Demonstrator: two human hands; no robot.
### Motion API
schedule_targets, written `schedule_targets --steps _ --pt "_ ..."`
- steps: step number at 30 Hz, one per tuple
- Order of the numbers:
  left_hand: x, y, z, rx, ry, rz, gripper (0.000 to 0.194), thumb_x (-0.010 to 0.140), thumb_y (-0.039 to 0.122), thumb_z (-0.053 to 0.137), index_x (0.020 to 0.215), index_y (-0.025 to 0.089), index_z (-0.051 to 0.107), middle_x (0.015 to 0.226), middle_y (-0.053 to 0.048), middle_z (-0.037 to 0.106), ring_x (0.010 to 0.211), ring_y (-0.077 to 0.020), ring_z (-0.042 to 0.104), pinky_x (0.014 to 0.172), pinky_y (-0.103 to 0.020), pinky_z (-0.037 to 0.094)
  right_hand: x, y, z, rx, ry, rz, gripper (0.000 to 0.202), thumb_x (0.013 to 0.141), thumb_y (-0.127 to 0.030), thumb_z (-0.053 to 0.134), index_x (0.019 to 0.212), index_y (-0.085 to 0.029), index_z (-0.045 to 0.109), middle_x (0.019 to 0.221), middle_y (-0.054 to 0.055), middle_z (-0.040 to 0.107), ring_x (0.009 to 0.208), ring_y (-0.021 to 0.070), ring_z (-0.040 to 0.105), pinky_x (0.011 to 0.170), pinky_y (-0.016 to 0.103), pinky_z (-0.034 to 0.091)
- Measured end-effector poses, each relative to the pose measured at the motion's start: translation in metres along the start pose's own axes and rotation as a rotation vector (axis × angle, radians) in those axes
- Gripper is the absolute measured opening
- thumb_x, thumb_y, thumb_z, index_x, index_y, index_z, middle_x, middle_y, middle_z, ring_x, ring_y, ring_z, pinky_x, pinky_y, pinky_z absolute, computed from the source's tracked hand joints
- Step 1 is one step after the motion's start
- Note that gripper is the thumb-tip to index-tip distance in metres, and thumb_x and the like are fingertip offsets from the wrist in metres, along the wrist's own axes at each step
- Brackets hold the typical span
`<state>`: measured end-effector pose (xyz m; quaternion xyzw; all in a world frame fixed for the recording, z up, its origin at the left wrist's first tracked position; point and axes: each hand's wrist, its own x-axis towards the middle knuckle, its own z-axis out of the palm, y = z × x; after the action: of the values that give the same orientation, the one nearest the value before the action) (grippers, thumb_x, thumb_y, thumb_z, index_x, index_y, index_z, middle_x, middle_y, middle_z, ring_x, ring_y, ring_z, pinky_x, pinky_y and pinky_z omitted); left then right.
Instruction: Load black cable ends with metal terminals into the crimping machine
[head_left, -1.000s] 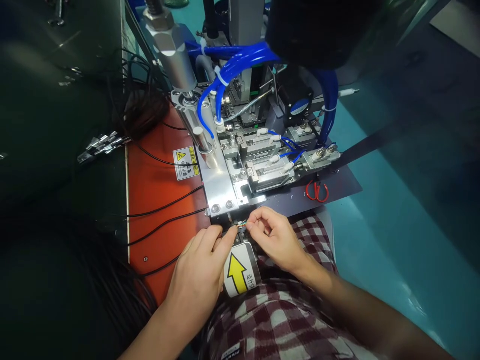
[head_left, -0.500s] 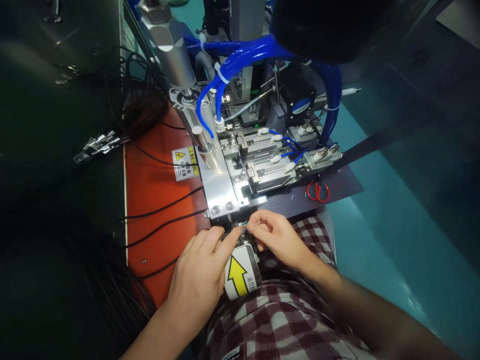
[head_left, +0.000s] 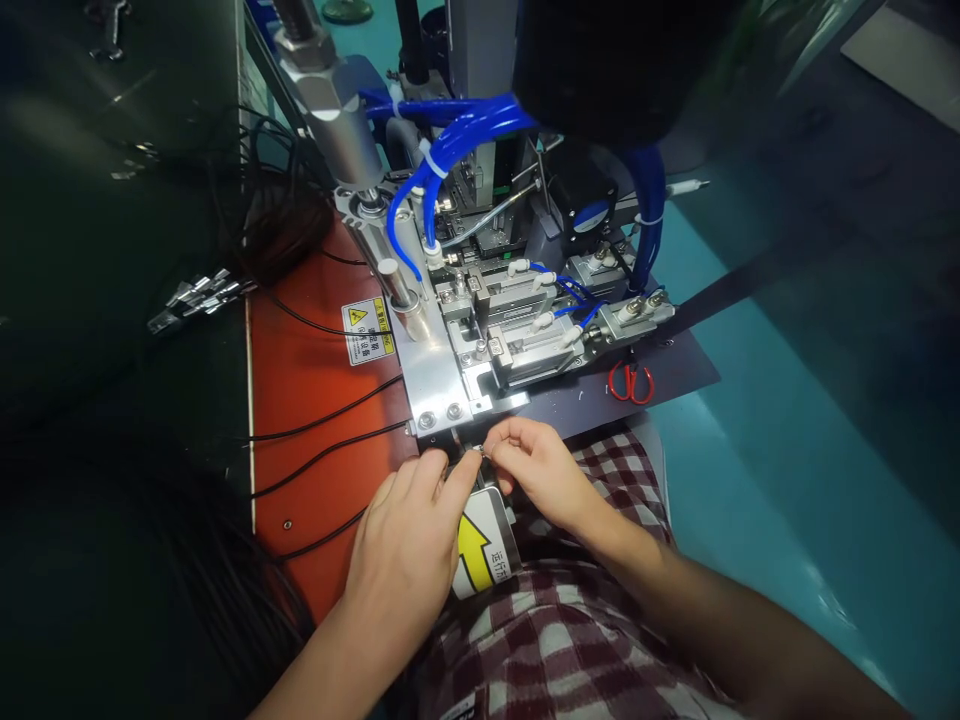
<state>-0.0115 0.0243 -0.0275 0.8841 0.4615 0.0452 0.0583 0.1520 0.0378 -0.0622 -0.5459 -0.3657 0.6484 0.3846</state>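
Note:
My left hand (head_left: 411,520) is closed, its fingers curled at the front of the machine's silver plate (head_left: 435,375) and its thumb stretched toward my right hand (head_left: 534,468). Thumb and forefinger of the right hand are pinched together on thin wires, almost wholly hidden by the fingertips. Between the two hands shows a tiny pale, shiny bit (head_left: 479,450), too small to name. What the left fingers hold is hidden. Just below the fingertips is a white cover with a yellow arrow (head_left: 474,555).
Air cylinders (head_left: 532,345) with blue hoses (head_left: 480,125) stand beyond my hands. Red-handled scissors (head_left: 631,384) lie on the grey plate at right. Black cables (head_left: 330,445) cross the orange surface (head_left: 315,400) at left. Shiny metal pieces (head_left: 199,300) lie on the dark table farther left.
My right hand has moved slightly left, closer to my left thumb. The coloured wire ends seen between the hands are now covered. The whole view has shifted a little.

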Motion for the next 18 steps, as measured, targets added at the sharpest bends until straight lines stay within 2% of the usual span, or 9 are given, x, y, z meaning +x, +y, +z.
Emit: schedule_targets --steps 2,6,8,14,18 --pt "-0.0001 -0.0005 0.0012 -0.018 0.010 -0.005 0.044 0.081 0.003 0.045 0.121 0.014 0.058 0.084 -0.007 0.057 0.070 -0.0216 0.051 0.059 -0.033 0.043 0.0007 -0.0003 -0.0023 -0.002 0.000 -0.011 0.014 0.079 -0.030 0.060 0.073 -0.018 0.054 0.050 -0.008 0.048 0.044 0.0091 0.045 0.049 0.023 0.034" --pt "-0.0011 -0.0033 0.0028 -0.099 0.013 -0.007 0.042 0.083 0.005 0.043 0.121 0.015 0.058 0.085 -0.006 0.056 0.073 -0.0209 0.051 0.062 -0.032 0.045 0.0026 0.0028 -0.0062 0.165 -0.125 0.120 0.026 0.080 -0.039 0.059 0.070 -0.016 0.055 0.063 -0.004 0.054 0.046 0.0071 0.047 0.049 0.023 0.033" --pt "-0.0012 -0.0038 0.0028 -0.106 0.010 -0.008 0.043 0.083 0.005 0.043 0.122 0.016 0.057 0.085 -0.006 0.056 0.073 -0.0207 0.050 0.063 -0.032 0.045 0.0026 0.0053 -0.0052 0.186 -0.101 0.108 0.029 0.081 -0.042 0.058 0.070 -0.016 0.054 0.068 -0.002 0.056 0.048 0.0073 0.049 0.050 0.023 0.034" --pt "-0.0002 -0.0024 0.0019 -0.080 0.013 -0.021 0.044 0.083 0.004 0.040 0.122 0.016 0.058 0.084 -0.006 0.055 0.072 -0.0208 0.050 0.063 -0.033 0.046 -0.0015 0.0087 0.0009 -0.049 0.076 -0.116 0.026 0.087 -0.043 0.053 0.077 -0.018 0.054 0.065 -0.005 0.052 0.051 0.0100 0.053 0.053 0.024 0.038" --pt "-0.0004 -0.0031 0.0031 -0.101 0.026 -0.013 0.043 0.084 0.005 0.040 0.121 0.016 0.058 0.084 -0.006 0.055 0.072 -0.0209 0.050 0.062 -0.032 0.045 -0.0010 0.0074 -0.0011 0.059 0.016 -0.043 0.033 0.088 -0.048 0.048 0.078 -0.017 0.056 0.068 -0.003 0.054 0.049 0.0092 0.051 0.051 0.025 0.037"
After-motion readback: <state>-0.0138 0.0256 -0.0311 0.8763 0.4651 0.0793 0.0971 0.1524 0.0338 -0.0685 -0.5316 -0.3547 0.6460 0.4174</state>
